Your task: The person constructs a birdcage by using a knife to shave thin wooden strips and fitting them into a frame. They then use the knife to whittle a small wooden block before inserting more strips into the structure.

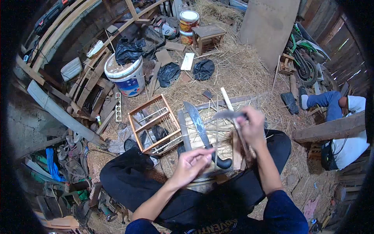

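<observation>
I sit cross-legged on straw. My right hand [253,125] is raised and shut on a small knife [229,114], whose blurred blade points left. A pale bamboo stick [226,98] runs slantwise past that hand towards my lap. My left hand [190,164] hovers lower, fingers drawn together just above the black handle of a long machete [199,124]. The machete lies on a low wooden work block [218,136] between my knees. Whether a thin sliver sits between the left fingers is unclear.
A small wooden cage frame [154,123] stands left of the block. Behind it are a white bucket [126,76], black bags, a paint can [189,21] and a stool [208,35]. Another person [343,117] sits at right by a plank [331,128]. Tools litter the left floor.
</observation>
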Motion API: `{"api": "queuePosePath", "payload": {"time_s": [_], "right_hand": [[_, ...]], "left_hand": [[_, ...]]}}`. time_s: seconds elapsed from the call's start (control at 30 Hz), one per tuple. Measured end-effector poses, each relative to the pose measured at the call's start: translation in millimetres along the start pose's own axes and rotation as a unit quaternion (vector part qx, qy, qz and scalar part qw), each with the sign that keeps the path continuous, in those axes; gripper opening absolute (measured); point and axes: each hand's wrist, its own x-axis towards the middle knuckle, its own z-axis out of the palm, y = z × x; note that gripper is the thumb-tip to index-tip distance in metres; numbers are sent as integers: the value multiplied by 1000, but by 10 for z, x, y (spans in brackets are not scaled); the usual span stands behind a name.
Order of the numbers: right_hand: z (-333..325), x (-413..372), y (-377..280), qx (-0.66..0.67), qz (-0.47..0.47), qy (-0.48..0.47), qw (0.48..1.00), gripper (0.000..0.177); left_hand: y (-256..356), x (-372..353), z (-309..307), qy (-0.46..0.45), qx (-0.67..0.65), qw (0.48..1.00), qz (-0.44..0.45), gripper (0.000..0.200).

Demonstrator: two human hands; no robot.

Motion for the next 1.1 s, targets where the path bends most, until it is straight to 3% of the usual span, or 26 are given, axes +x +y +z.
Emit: {"api": "queuePosePath", "payload": {"time_s": [0.03,0.13,0.2,0.27,0.4,0.57,0.67,0.87,1.0,1.1], "right_hand": [[-93,44,36,-27,-1,13,1000,43],[-100,14,46,-48,-37,26,998,48],[-11,-47,7,-2,-4,16,1000,49],[22,-63,-9,9,12,4,1000,48],[12,-40,-50,40,136,38,989,50],[75,-72,-141,38,53,11,998,61],[265,-214,-167,34,-55,-39,997,55],[315,-223,-507,84,-90,-138,983,42],[338,-206,-441,161,-98,-114,975,43],[336,-197,-421,160,-96,-105,977,41]], "left_hand": [[-48,4,33,-15,61,998,30,34],[-100,47,39,20,-20,1000,-13,35],[-50,75,15,81,-60,995,4,35],[-32,61,-31,97,-47,994,-1,36],[-27,78,-46,101,-79,992,18,37],[12,112,-69,112,-130,985,29,34],[-22,127,-70,110,-152,982,34,35],[-10,138,-10,98,-108,989,11,37],[-105,99,-34,54,-127,990,0,36],[-109,99,-30,76,-94,993,-4,33]]}}
